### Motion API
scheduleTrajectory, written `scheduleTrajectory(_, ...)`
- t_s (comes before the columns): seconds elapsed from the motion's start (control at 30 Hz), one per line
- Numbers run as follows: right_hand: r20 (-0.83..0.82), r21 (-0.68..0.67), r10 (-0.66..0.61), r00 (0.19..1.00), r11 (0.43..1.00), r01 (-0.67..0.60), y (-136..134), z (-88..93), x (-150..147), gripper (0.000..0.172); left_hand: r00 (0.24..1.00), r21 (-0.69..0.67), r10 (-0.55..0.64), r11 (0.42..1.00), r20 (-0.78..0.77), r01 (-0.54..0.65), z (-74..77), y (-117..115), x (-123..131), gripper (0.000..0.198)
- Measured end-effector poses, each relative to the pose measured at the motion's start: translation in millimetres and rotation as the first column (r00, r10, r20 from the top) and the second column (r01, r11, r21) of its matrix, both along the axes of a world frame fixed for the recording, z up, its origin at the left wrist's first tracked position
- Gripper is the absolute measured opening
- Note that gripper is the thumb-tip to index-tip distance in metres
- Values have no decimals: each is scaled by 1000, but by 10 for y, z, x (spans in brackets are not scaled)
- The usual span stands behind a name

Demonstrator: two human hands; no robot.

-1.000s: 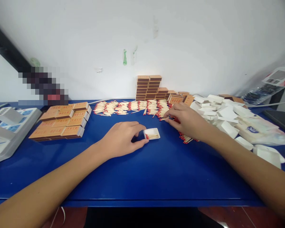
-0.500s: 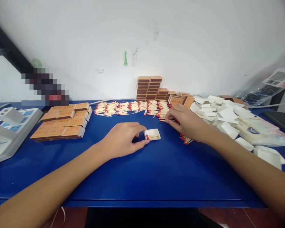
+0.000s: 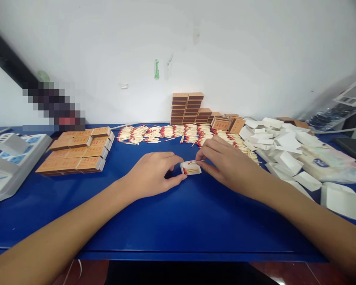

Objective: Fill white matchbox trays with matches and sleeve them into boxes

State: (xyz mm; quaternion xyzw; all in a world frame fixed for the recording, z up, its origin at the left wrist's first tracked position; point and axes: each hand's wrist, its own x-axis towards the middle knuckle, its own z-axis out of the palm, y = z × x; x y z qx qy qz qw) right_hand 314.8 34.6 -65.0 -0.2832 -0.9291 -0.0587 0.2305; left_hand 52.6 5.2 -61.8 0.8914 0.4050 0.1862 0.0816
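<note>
A small white matchbox tray [image 3: 190,168] with a few red-tipped matches lies on the blue table [image 3: 178,221]. My left hand [image 3: 154,172] pinches the tray's left end between thumb and fingers. My right hand [image 3: 222,160] is at the tray's right end, its thumb and fingers pinched on a few matches [image 3: 192,162] over the tray. A long row of loose matches [image 3: 166,133] lies just behind both hands.
Filled orange matchboxes [image 3: 78,152] are laid out at the left, and more are stacked [image 3: 187,107] against the white wall. A heap of white empty trays [image 3: 284,146] and plastic bags [image 3: 329,164] fills the right. A grey device [image 3: 8,158] sits at far left.
My right hand left the match pile at the right and came leftward to the tray with a few matches. My left hand stayed on the tray.
</note>
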Motion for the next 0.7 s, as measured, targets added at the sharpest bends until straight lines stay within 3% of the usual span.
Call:
scheduleTrajectory(0.17, 40, 56, 26, 999, 998, -28, -71, -45, -125, 23, 1000, -5, -9, 1000, -18, 9, 10, 12, 7, 23)
scheduleTrajectory(0.37, -48, -113, 21, 999, 993, -26, -39, -44, -18, 9, 1000, -12, -6, 1000, -5, 6, 6, 15, 5, 23)
scheduleTrajectory(0.7, -78, -241, -27, 997, 970, 8, -32, -54, -5, 13, 1000, -8, -2, 1000, -9, 2, 6, 11, 14, 24)
